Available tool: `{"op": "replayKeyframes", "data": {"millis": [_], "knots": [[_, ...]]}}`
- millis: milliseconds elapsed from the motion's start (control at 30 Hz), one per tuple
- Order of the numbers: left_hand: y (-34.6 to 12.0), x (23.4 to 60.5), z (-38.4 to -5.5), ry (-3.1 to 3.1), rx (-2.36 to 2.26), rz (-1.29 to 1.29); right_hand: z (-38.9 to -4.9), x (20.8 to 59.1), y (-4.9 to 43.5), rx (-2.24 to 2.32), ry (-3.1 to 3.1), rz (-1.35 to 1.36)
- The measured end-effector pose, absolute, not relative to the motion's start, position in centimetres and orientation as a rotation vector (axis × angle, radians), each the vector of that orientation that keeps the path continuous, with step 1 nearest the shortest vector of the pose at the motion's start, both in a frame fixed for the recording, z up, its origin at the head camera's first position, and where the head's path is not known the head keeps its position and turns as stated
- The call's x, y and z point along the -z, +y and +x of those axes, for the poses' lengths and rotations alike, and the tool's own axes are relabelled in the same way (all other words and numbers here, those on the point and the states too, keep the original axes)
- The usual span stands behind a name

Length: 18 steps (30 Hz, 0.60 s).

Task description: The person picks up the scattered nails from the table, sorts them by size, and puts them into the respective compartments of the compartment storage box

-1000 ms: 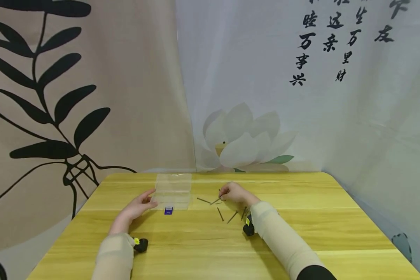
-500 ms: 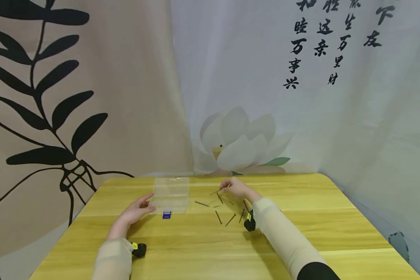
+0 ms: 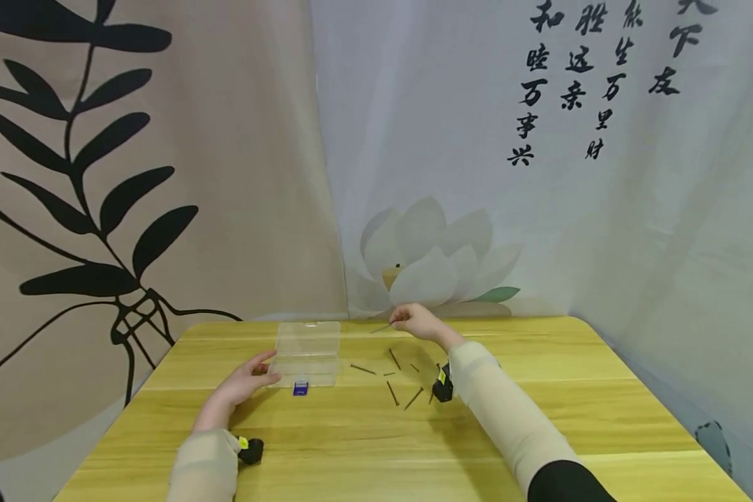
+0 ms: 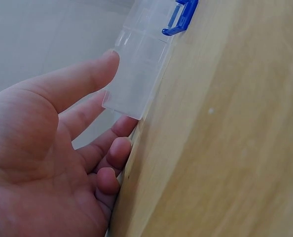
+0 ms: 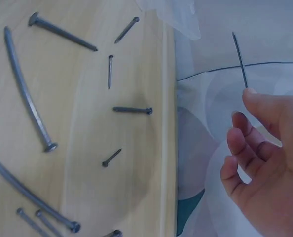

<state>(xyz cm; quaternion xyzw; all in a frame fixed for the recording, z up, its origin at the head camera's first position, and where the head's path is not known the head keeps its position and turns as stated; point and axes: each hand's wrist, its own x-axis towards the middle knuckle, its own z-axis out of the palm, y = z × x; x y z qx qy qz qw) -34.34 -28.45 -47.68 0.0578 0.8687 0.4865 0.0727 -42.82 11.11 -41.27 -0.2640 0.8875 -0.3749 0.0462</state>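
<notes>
A clear plastic box [image 3: 304,375] with a blue latch [image 3: 300,388] lies with its lid [image 3: 307,338] raised towards the far edge. At its left end is my left hand [image 3: 241,383], thumb and forefinger extended by the box's corner, the other fingers loosely bent in the left wrist view. My right hand [image 3: 417,322] is above the far table edge. Between thumb and fingers it pinches a thin nail [image 5: 239,58], whose point sticks out past the fingertips. Loose nails of different lengths, such as a long nail [image 5: 28,94] and a short nail [image 5: 110,71], lie scattered on the table.
The wooden table [image 3: 326,446] ends just behind the box lid. A fabric backdrop [image 3: 251,174] with printed leaves, a lotus and characters hangs behind it. Several nails [image 3: 413,398] lie right of the box, some partly hidden by the right wrist camera [image 3: 443,384].
My right hand has risen from among the nails towards the far edge with a nail pinched in it. My left hand stays at the box. The head view has shifted slightly.
</notes>
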Motion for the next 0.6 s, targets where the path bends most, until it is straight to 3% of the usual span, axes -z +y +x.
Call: {"op": "replayKeyframes", "data": {"millis": [600], "knots": [[-28.6,47.6,-34.2,2.595,-1.484,0.178,-42.9,42.6,8.9,1.219,2.701,-0.801]]}}
